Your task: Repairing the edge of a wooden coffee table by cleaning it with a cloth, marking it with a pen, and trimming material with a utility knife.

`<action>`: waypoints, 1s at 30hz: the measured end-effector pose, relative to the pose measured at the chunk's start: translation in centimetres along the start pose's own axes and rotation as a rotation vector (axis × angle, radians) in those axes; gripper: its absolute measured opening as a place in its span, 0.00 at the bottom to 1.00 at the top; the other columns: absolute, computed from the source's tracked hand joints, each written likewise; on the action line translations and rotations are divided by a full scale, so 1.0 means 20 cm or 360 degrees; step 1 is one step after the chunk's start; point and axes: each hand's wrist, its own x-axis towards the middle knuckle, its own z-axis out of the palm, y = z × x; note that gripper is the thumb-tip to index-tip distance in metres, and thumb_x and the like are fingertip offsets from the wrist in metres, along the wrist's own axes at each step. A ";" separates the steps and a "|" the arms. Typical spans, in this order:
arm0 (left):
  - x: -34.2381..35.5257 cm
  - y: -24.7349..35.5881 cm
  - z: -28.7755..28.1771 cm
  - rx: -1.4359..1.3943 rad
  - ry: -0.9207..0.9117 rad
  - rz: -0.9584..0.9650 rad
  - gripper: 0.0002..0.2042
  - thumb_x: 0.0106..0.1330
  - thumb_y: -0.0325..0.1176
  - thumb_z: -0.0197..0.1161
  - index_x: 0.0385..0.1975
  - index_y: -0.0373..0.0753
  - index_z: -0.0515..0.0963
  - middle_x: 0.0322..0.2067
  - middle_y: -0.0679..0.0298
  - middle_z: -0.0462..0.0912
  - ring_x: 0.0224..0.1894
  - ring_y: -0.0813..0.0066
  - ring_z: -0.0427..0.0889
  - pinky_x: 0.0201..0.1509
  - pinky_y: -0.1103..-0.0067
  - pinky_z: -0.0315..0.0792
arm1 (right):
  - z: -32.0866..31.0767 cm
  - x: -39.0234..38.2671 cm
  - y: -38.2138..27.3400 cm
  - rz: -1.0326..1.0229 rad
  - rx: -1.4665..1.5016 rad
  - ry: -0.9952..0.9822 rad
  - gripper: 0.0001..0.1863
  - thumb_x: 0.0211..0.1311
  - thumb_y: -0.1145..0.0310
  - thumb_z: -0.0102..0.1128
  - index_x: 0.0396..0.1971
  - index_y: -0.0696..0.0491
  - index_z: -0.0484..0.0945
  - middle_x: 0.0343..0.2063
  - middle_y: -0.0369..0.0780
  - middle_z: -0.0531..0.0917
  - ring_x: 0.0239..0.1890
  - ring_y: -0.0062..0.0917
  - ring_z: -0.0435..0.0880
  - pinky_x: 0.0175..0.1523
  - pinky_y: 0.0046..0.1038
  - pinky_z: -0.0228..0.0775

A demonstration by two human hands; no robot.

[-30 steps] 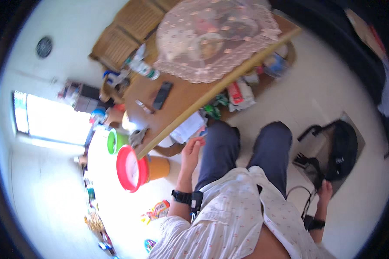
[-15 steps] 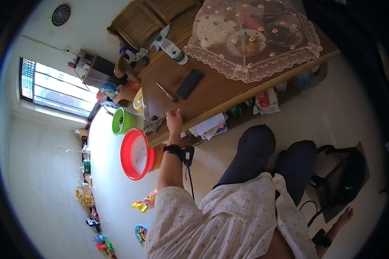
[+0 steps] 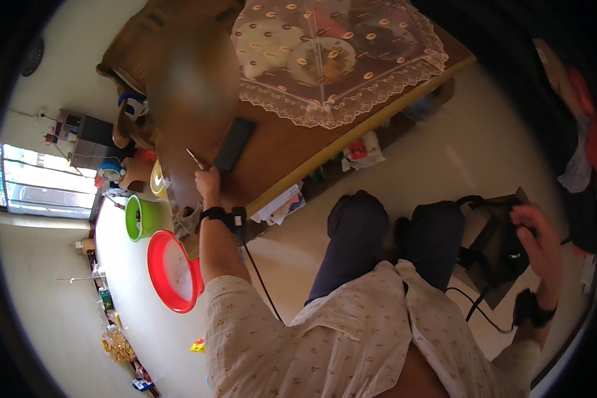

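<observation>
Head view, slim tool (image 3: 194, 157) — left hand (image 3: 207, 184) hiding end

pinkish lacy food cover (image 3: 322, 114) over some plates (image 3: 322, 61), big red basin (image 3: 155, 265) right by a lime green bucket (image 3: 152, 215), kinda bright barred window (image 3: 46, 180)

This looks like a home's dining area, with a lace food cover (image 3: 378, 86) over plates of food on a wooden table (image 3: 272, 156), a slatted wooden bench (image 3: 127, 50) and a wall clock (image 3: 32, 57).
</observation>
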 end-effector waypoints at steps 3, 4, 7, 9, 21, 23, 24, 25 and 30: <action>0.21 -0.32 0.05 0.0010 0.0043 0.0207 0.16 0.59 0.40 0.45 0.31 0.34 0.74 0.21 0.53 0.77 0.30 0.50 0.79 0.37 0.63 0.73 | 0.08 0.17 -0.14 -0.0247 0.0068 -0.0251 0.15 0.50 0.77 0.55 0.41 0.58 0.73 0.35 0.41 0.78 0.37 0.25 0.78 0.43 0.24 0.68; 0.15 -0.33 0.09 -0.0009 0.0024 0.0220 0.16 0.59 0.40 0.45 0.31 0.34 0.74 0.21 0.53 0.77 0.30 0.50 0.79 0.37 0.63 0.73 | 0.14 0.23 -0.17 -0.0330 0.0066 -0.0344 0.15 0.51 0.77 0.56 0.41 0.57 0.73 0.35 0.41 0.79 0.36 0.25 0.78 0.42 0.24 0.69; -0.11 -0.50 0.13 -0.0659 0.0091 0.0373 0.14 0.61 0.39 0.43 0.33 0.36 0.72 0.20 0.60 0.73 0.23 0.66 0.72 0.27 0.74 0.68 | 0.35 0.35 -0.19 -0.0445 0.0327 -0.0572 0.15 0.54 0.73 0.57 0.43 0.57 0.72 0.33 0.41 0.79 0.36 0.25 0.79 0.41 0.24 0.70; -0.24 -0.49 0.08 -0.1100 0.0149 0.0478 0.12 0.63 0.38 0.41 0.34 0.38 0.70 0.19 0.64 0.70 0.19 0.76 0.68 0.21 0.81 0.64 | 0.49 0.40 -0.23 -0.0377 0.0568 -0.0691 0.15 0.57 0.71 0.56 0.44 0.56 0.71 0.33 0.41 0.80 0.37 0.24 0.79 0.42 0.24 0.70; -1.52 0.35 -0.23 -0.1481 -0.1246 0.0533 0.18 0.61 0.24 0.42 0.52 0.35 0.65 0.28 0.68 0.71 0.24 0.85 0.66 0.26 0.87 0.62 | 1.47 0.73 -0.12 0.0650 0.1732 -0.0495 0.35 0.64 0.56 0.47 0.63 0.55 0.43 0.40 0.40 0.76 0.42 0.28 0.78 0.38 0.29 0.70; -1.54 0.36 -0.26 -0.1574 -0.1340 0.0422 0.19 0.61 0.24 0.42 0.53 0.35 0.64 0.29 0.68 0.71 0.24 0.85 0.66 0.26 0.87 0.62 | 1.57 0.76 -0.09 0.0620 0.1768 -0.0468 0.34 0.64 0.57 0.47 0.63 0.55 0.45 0.39 0.39 0.77 0.40 0.26 0.78 0.36 0.28 0.70; -1.56 0.40 -0.30 -0.1684 -0.1438 0.0310 0.19 0.61 0.24 0.42 0.54 0.35 0.62 0.29 0.67 0.71 0.24 0.84 0.66 0.26 0.87 0.62 | 1.61 0.77 -0.07 0.0587 0.1787 -0.0428 0.32 0.64 0.58 0.47 0.62 0.54 0.47 0.39 0.38 0.77 0.38 0.25 0.79 0.34 0.28 0.70; -1.57 0.42 -0.35 -0.1681 -0.1527 0.0211 0.21 0.61 0.24 0.42 0.56 0.36 0.61 0.29 0.66 0.70 0.24 0.84 0.66 0.25 0.86 0.62 | 1.65 0.78 -0.05 0.0590 0.1736 -0.0364 0.24 0.65 0.58 0.46 0.57 0.53 0.57 0.35 0.36 0.78 0.33 0.22 0.79 0.30 0.27 0.69; -1.59 0.44 -0.40 -0.1741 -0.1598 0.0388 0.22 0.61 0.27 0.41 0.58 0.42 0.59 0.29 0.66 0.68 0.21 0.83 0.66 0.20 0.87 0.58 | 1.68 0.76 -0.12 0.0498 0.1651 -0.0422 0.15 0.64 0.58 0.45 0.36 0.56 0.66 0.21 0.37 0.80 0.15 0.17 0.70 0.18 0.21 0.66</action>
